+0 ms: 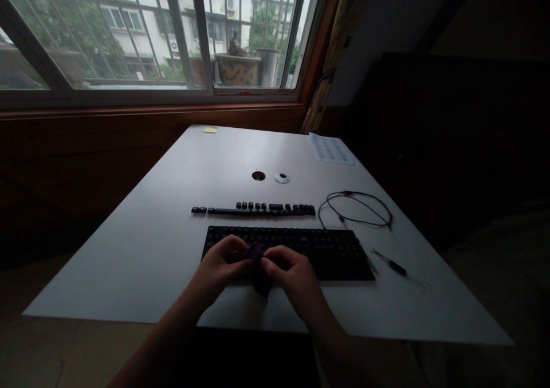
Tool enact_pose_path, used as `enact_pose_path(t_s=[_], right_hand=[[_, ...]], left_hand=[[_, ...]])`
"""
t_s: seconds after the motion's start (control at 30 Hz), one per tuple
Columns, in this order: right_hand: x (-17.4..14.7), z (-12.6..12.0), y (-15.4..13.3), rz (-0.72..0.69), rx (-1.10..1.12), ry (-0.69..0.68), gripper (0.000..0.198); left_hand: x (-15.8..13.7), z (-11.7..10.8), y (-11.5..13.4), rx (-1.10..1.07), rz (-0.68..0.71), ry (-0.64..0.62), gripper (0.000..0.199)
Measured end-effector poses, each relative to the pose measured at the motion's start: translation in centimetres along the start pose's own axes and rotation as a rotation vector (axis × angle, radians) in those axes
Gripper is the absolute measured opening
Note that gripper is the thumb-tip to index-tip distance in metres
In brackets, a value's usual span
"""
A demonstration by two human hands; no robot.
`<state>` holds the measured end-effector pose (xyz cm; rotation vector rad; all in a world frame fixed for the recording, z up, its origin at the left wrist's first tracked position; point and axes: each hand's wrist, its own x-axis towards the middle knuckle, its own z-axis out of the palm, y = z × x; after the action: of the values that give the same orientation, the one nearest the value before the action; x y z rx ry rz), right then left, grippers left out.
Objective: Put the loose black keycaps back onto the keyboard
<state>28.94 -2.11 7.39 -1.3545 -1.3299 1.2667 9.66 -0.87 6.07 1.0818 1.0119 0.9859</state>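
Left hand (pixel 224 263) and right hand (pixel 292 266) both pinch dark purple cloth (pixel 261 279). Cloth hangs over black keyboard (pixel 337 256), near middle of front edge of white worktop (pixel 129 256). Loose black keycaps (pixel 258 211) lie in rows behind keyboard. Black cable (pixel 346 193) and wire keycap puller (pixel 397 268) lie toward right edge. Printed paper (pixel 333 149) at back right corner, yellow sticky note (pixel 210 130) near back left corner.
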Motion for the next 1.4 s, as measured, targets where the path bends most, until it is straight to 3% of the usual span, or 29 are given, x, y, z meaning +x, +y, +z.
enact_pose_path(t_s=[0.23,0.63,0.83,1.4], right_hand=[[0.7,0.0,0.6,0.041,0.067,0.116,0.028],[0.5,0.0,0.7,0.006,-0.003,-0.014,0.032],[0.5,0.2,1.0,0.013,0.039,-0.009,0.032],[0.3,0.6,1.5,0.006,0.067,0.032,0.032]], left_hand=[[0.0,0.0,0.1,-0.008,-0.019,-0.008,0.031],[0.0,0.0,0.4,0.049,-0.012,0.037,0.032],[-0.1,0.2,-0.5,-0.02,-0.078,0.02,0.033],[0.1,0.1,-1.0,-0.063,-0.095,0.047,0.032]])
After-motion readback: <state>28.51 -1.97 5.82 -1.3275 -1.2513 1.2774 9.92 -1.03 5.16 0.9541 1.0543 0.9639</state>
